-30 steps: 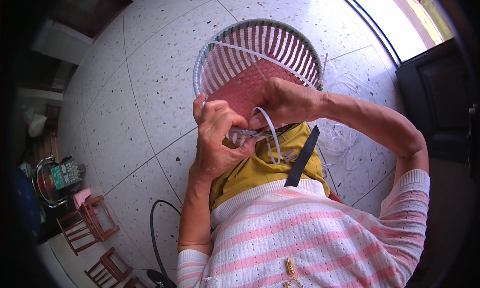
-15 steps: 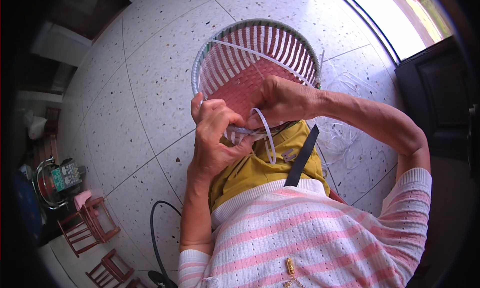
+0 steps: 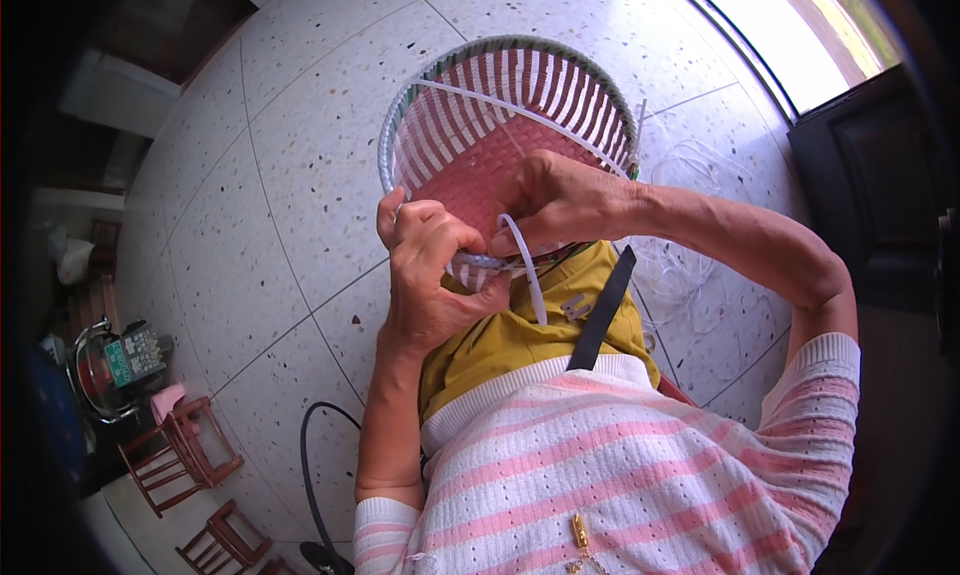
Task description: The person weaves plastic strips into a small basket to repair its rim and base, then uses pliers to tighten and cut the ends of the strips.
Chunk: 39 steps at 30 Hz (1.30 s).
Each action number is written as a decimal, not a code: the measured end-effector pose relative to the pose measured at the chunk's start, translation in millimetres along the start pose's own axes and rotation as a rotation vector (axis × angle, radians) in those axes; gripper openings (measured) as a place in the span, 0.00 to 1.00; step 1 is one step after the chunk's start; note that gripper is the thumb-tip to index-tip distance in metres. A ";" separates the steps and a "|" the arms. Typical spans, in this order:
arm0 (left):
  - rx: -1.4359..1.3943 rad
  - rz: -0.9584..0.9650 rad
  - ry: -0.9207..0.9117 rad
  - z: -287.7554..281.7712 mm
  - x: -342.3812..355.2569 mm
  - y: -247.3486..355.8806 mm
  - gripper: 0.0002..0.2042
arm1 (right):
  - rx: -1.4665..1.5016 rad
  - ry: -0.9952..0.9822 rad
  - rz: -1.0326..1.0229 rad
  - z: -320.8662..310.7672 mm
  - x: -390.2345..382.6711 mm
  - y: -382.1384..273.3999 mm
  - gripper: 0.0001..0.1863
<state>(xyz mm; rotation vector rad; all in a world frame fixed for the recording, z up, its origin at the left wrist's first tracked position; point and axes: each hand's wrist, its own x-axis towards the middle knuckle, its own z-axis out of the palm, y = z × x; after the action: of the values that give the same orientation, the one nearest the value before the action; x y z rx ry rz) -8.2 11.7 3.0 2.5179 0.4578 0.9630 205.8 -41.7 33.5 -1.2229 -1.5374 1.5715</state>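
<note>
A round woven basket [image 3: 470, 165] of red and white plastic strips, with a braided rim, rests against my lap over yellow cloth [image 3: 470, 370]. My left hand [image 3: 430, 270] grips the near rim, fingers bent over it and thumb beneath. Just right of it, my right hand [image 3: 555, 200] is closed on a white plastic strip [image 3: 530, 290], which bends in a narrow loop down past the rim. Another white strip [image 3: 470, 93] stretches diagonally across the basket's opening. The right hand's fingertips are partly hidden.
Tangled white strips [image 3: 690, 235] lie on the speckled tile floor [image 3: 300, 155] at the right. A dark door [image 3: 840, 185] stands beside a bright doorway. Small wooden chairs [image 3: 180, 450], a machine with a keypad [image 3: 125, 360] and a black cable [image 3: 305, 455] are at the left.
The loop of white strip beside my right thumb has narrowed and swung slightly left. Both hands keep nearly the same grip, shifted a little left in the picture with the basket.
</note>
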 end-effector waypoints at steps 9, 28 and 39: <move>0.049 0.084 0.038 2.6 1.1 -3.1 0.20 | 0.008 -0.059 0.021 -2.6 2.9 6.5 0.07; -0.027 0.030 -0.066 -10.3 6.0 -7.5 0.17 | -0.044 -0.033 -0.021 -6.4 4.6 0.4 0.12; -0.039 0.022 -0.002 -7.4 4.9 -9.6 0.14 | -0.457 0.128 -0.436 -2.8 -0.8 -3.2 0.07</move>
<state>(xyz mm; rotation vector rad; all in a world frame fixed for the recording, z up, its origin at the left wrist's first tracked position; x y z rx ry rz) -11.4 24.0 6.1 2.4937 0.4072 0.9676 208.1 -40.9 37.0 -1.0878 -1.9787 0.8751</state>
